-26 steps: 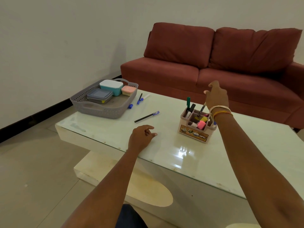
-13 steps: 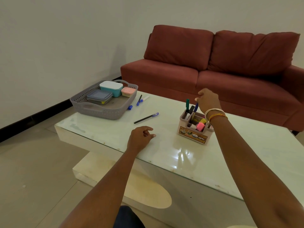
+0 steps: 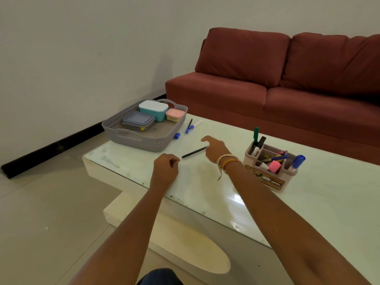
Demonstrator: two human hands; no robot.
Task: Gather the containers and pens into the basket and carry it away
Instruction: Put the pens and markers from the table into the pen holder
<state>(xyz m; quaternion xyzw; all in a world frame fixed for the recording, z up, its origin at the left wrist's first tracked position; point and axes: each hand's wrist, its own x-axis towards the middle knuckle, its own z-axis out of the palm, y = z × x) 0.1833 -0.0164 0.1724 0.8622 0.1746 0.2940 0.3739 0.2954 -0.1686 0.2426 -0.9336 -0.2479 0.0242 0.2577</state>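
Note:
A grey perforated basket [image 3: 133,139] stands at the table's far left corner. It holds a teal container with a white lid [image 3: 153,112], a small pink container [image 3: 174,115] and a flat grey-lidded container [image 3: 138,121]. A black pen [image 3: 192,153] lies on the glass in front of me. My right hand [image 3: 216,149] hovers over that pen's right end, fingers spread, covering its cap. My left hand [image 3: 166,165] rests curled on the glass beside the pen's left tip. A dark pen [image 3: 189,126], a white marker [image 3: 197,123] and a blue cap [image 3: 176,136] lie by the basket's right side.
A beige desk organiser [image 3: 267,178] with several pens, markers and a pink eraser stands to the right, a blue marker [image 3: 297,162] in its end slot. The glass-topped table [image 3: 308,202] has a red sofa [image 3: 267,85] close behind it. A tiled floor lies to the left.
My right hand left the organiser and swung left, down over the black pen. A blue marker now stands in the organiser's right slot. My left hand stayed curled on the table.

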